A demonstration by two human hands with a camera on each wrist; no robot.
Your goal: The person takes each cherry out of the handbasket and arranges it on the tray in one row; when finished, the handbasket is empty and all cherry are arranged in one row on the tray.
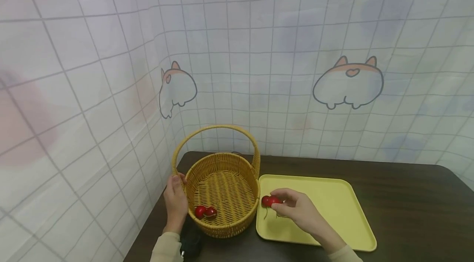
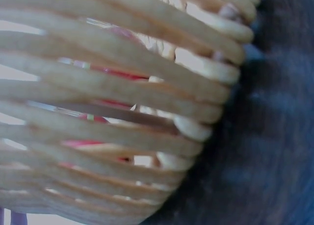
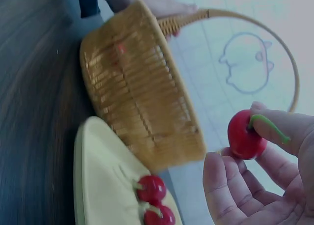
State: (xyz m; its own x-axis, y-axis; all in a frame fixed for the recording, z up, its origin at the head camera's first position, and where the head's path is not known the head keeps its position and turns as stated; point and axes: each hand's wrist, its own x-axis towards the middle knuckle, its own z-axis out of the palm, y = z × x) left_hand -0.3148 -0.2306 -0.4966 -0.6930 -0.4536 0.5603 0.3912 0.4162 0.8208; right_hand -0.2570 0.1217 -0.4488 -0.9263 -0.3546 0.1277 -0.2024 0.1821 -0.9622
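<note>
My left hand (image 1: 175, 200) grips the rim of a woven wicker basket (image 1: 223, 233) beside the base of its tall arched handle. Two red cherries (image 1: 205, 212) lie inside on the basket floor, toward the near left. Above the left end of a yellow tray, my right hand (image 1: 299, 209) pinches a round red cherry (image 3: 244, 136) with a green stem between thumb and fingers. Two more cherries (image 3: 155, 198) with pale stems rest on the tray, partly hidden by the hand in the head view. Only the basket's weave, with red showing through gaps, fills the left wrist view.
The yellow tray (image 1: 335, 208) lies right of the basket, its left edge close against it. Both stand on a dark brown table (image 1: 418, 208). A gridded cloth (image 1: 277, 77) with cartoon animals hangs behind and along the left. A small black object (image 1: 190, 243) sits by my left wrist.
</note>
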